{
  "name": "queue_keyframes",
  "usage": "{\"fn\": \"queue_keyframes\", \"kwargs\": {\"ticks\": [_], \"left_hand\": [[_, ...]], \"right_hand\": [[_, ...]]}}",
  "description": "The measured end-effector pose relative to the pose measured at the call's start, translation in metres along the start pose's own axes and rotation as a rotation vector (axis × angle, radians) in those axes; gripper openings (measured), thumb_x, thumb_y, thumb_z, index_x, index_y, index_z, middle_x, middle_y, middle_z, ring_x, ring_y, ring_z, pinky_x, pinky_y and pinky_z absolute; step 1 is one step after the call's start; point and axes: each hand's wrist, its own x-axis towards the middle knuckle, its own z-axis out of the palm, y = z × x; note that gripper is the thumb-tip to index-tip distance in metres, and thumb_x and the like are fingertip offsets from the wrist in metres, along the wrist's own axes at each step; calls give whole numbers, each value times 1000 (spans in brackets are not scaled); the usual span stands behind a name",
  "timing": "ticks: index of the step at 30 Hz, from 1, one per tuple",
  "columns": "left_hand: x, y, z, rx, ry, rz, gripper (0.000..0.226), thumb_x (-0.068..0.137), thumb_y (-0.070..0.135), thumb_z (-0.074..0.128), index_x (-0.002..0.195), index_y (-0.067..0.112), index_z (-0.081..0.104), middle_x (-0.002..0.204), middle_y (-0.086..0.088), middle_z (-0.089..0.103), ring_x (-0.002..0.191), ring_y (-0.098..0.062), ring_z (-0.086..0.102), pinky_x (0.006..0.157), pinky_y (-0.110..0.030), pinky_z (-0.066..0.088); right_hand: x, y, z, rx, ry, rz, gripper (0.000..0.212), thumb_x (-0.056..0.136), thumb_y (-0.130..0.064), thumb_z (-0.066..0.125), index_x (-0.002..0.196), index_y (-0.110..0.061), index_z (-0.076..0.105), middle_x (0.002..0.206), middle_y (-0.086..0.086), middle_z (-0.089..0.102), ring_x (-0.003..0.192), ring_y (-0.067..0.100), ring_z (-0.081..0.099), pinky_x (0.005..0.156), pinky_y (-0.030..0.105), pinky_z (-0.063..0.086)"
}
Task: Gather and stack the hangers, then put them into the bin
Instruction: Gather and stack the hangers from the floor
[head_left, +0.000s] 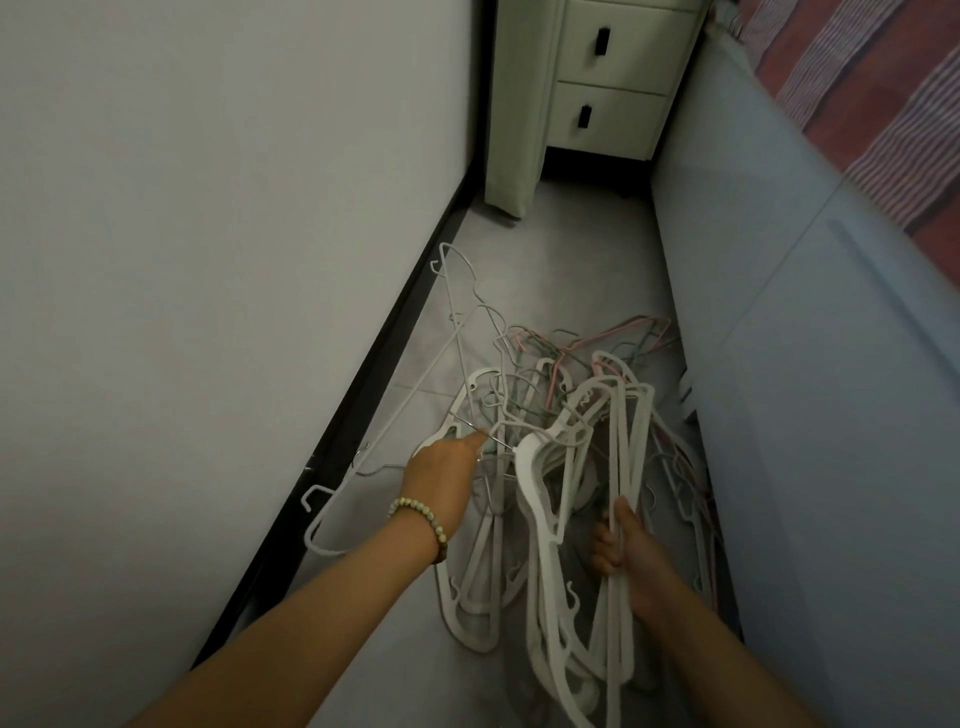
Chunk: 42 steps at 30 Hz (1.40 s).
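Note:
A tangle of white plastic hangers hangs in a bunch in the narrow aisle, mixed with thin pink and grey-green wire hangers at its far end. My right hand is closed around several white hangers, holding the bunch up. My left hand, with a bead bracelet on the wrist, pinches the metal hooks at the bunch's left side. Thin white wire hangers stick out to the left toward the wall. No bin is in view.
The aisle is tight: a white wall with a black baseboard on the left, a pale blue bed side with a striped cover on the right. A white drawer cabinet closes the far end. Grey tiled floor lies below.

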Motion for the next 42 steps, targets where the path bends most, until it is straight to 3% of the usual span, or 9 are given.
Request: {"fn": "queue_keyframes", "kwargs": {"ticks": [4, 8, 11, 16, 22, 30, 35, 39, 42], "left_hand": [[1, 5, -4, -206, 66, -22, 42, 98, 8, 37, 135, 24, 50, 96, -10, 70, 87, -24, 64, 80, -38, 52], [-1, 13, -9, -335, 127, -28, 35, 99, 13, 39, 128, 21, 57, 92, -11, 70, 85, -25, 64, 80, -40, 52], [-2, 17, -8, -380, 156, -26, 34, 99, 17, 40, 127, 23, 57, 90, -9, 69, 84, -23, 64, 80, -39, 53], [-5, 22, -6, -483, 172, -55, 35, 98, 16, 42, 129, 23, 55, 90, -7, 69, 84, -20, 64, 81, -33, 53], [-4, 22, -6, -499, 164, -46, 38, 98, 11, 41, 130, 25, 55, 86, -4, 67, 78, -13, 60, 77, -25, 51], [-1, 18, -37, -833, 331, -183, 28, 98, 12, 42, 120, 17, 57, 70, 5, 61, 47, -7, 50, 42, -14, 41], [-9, 10, -71, -958, 476, -118, 27, 100, 17, 38, 118, 24, 57, 66, 3, 55, 34, -3, 35, 33, -14, 31], [-10, 7, -86, -1136, 508, -180, 26, 100, 19, 37, 112, 30, 57, 64, 1, 50, 35, -3, 33, 33, -13, 30], [-12, 5, -87, -1204, 498, -236, 27, 100, 21, 37, 117, 28, 57, 65, 1, 49, 35, -2, 32, 32, -12, 28]], "right_hand": [[4, -2, -1, -404, 168, -18, 37, 99, -35, 41, 127, -11, 43, 86, 16, 60, 73, 28, 60, 61, 35, 53], [-6, 2, 16, -947, 354, -466, 65, 92, -35, 56, 144, -9, 28, 144, 13, 38, 133, 29, 36, 107, 40, 32], [-19, 2, 40, -1093, 183, -825, 39, 87, -41, 59, 118, -18, 54, 110, -4, 56, 104, 13, 53, 90, 28, 45], [-8, 18, 46, -1094, -83, -338, 45, 85, -34, 67, 122, -20, 45, 105, -2, 60, 92, 12, 58, 70, 21, 46], [-16, 14, 43, -770, -181, -480, 11, 94, -10, 53, 91, -19, 57, 75, 4, 59, 62, 12, 56, 56, 19, 49], [-29, -14, 35, -553, 78, -777, 25, 99, -16, 42, 120, -19, 55, 103, 14, 65, 93, 27, 63, 84, 42, 54], [-28, -14, 37, -800, 322, -971, 33, 99, -21, 40, 130, -19, 52, 71, 3, 59, 56, 15, 52, 49, 27, 41], [-16, -1, 35, -1062, 238, -766, 24, 98, -24, 43, 113, -15, 60, 59, -4, 50, 51, 9, 48, 44, 20, 36], [-8, 10, 35, -1067, 10, -512, 22, 97, -19, 48, 117, -17, 58, 76, 0, 57, 71, 20, 58, 68, 34, 52]]}}
